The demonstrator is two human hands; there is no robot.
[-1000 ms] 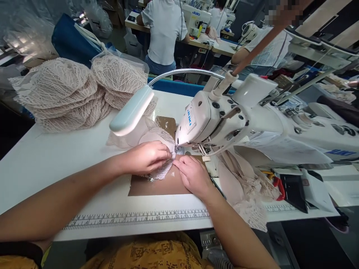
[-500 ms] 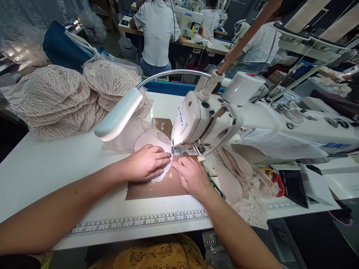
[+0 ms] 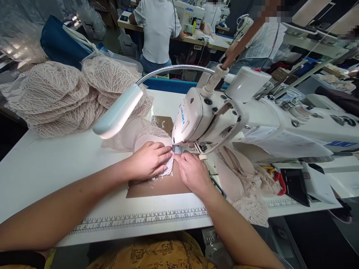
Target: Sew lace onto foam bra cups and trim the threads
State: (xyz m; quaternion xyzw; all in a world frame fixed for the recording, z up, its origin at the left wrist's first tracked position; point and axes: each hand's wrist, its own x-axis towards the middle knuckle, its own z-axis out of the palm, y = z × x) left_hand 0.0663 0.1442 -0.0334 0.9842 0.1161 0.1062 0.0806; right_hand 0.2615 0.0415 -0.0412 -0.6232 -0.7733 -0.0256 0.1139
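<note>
Head view, and from where I stand both hands are busy at the sewing machine (image 3: 193, 116). A pale lace-edged piece (image 3: 148, 135) lies near the middle of the table (image 3: 64, 160), back from the near edge, with its right side right up at the needle area and part of it over a brown sheet (image 3: 157, 189). The left hand (image 3: 153, 158) rests flat on top of it, its fingers stretched out and nearly together, pressing rather than gripping. The right hand (image 3: 193, 170) is half curled, its forefinger reaching to the lace border; whether those fingers pinch any cloth, I can't tell from here.

I'd judge the piece very light and soft, the smooth rounded part a little springy, the lace limp and easily snagged or stretched. The brown sheet looks glossy, so cloth probably slides readily over it. I'd steady the smooth part under a flat palm and guide the lace by its outer border, fingertips clear of the needle.

Similar lace pieces (image 3: 53, 101) are piled toward the table's far left corner; more pale cloth (image 3: 232, 175) hangs over the near edge, right of the right hand.
</note>
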